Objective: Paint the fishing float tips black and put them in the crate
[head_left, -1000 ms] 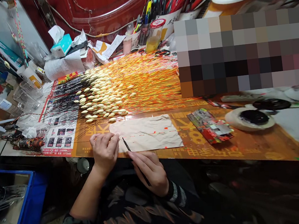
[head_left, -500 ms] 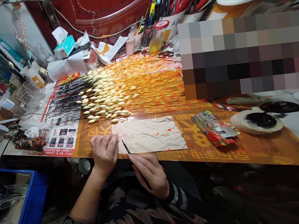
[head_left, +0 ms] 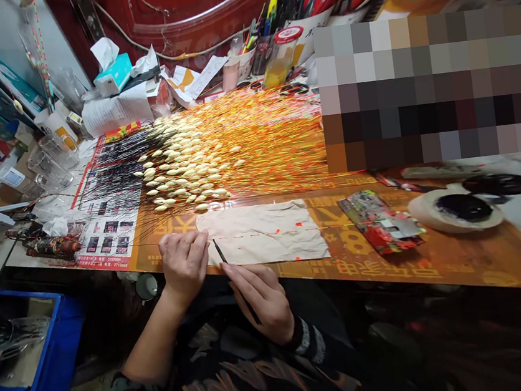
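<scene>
Presently, in the head view, your left hand (head_left: 183,257) pinches a thin rod (head_left: 323,227) with its fingers drawn together; the rod extends across the pale cloth (head_left: 266,249) on the bench (head_left: 465,260). Your right hand (head_left: 260,299) grips a slender dark tool (head_left: 220,252), its tip just beside your left hand.

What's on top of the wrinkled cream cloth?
On the cloth: bright red spots. A thin red-banded rod and slim black tool overlap it, contact unclear. The left hand hides part of its left edge; what's there can't be seen.
</scene>
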A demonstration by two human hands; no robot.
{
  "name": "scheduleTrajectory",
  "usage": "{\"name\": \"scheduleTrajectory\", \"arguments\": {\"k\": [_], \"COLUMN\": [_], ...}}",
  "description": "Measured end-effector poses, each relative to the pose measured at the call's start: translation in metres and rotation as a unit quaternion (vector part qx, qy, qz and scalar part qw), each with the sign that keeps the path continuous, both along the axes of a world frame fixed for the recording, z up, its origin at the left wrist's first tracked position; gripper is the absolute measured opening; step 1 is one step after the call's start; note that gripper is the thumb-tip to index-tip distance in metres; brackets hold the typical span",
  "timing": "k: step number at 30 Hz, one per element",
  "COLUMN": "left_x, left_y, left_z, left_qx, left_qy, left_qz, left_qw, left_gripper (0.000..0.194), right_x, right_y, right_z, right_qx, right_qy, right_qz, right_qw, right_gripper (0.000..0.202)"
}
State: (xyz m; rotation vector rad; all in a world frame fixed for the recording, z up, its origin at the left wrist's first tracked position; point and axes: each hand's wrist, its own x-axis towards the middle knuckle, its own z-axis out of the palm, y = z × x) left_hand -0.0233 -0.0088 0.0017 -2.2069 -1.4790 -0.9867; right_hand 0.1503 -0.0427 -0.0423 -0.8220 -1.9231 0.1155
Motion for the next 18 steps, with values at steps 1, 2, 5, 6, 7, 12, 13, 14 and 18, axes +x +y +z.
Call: {"name": "scheduleTrajectory", "arguments": {"k": [1, 2, 5, 6, 7, 12, 13, 14, 18], "left_x": [0.0, 0.0, 0.0, 0.0, -0.001, -0.005, -0.006, -0.006, -0.007], "left_y": [0.0, 0.0, 0.0, 0.0, 0.0, -0.002, -0.002, -0.003, -0.005], "left_z": [0.0, 0.0, 0.0, 0.0, 0.0, -0.002, -0.003, -0.003, -0.005], "left_qx": [0.001, 0.003, 0.006, 0.006, 0.006, 0.008, 0.009, 0.008, 0.0], "left_qy": [0.0, 0.0, -0.004, -0.005, -0.005, 0.002, 0.005, 0.007, 0.013], "left_qz": [0.0, -0.001, -0.007, -0.009, -0.01, -0.001, -0.001, -0.001, -0.009], "left_qw": [1.0, 1.0, 1.0, 1.0, 1.0, 1.0, 1.0, 1.0, 1.0], "left_gripper": [0.026, 0.026, 0.028, 0.028, 0.029, 0.028, 0.028, 0.027, 0.024], "right_x": [0.0, 0.0, 0.0, 0.0, 0.001, 0.008, 0.01, 0.011, 0.016], "right_y": [0.0, 0.0, 0.0, 0.0, 0.001, 0.0, -0.001, -0.001, -0.003], "right_z": [0.0, 0.0, 0.0, 0.001, 0.0, -0.004, -0.005, -0.007, -0.011], "right_qx": [0.0, 0.0, 0.004, 0.005, 0.007, 0.024, 0.028, 0.031, 0.039], "right_qy": [-0.002, -0.002, 0.0, 0.002, 0.004, 0.018, 0.021, 0.025, 0.04], "right_qz": [-0.001, -0.002, -0.003, -0.001, 0.002, 0.031, 0.038, 0.045, 0.068], "right_qw": [1.0, 1.0, 1.0, 1.0, 1.0, 0.999, 0.999, 0.998, 0.996], "right_gripper": [0.063, 0.063, 0.064, 0.064, 0.063, 0.063, 0.062, 0.062, 0.062]}}
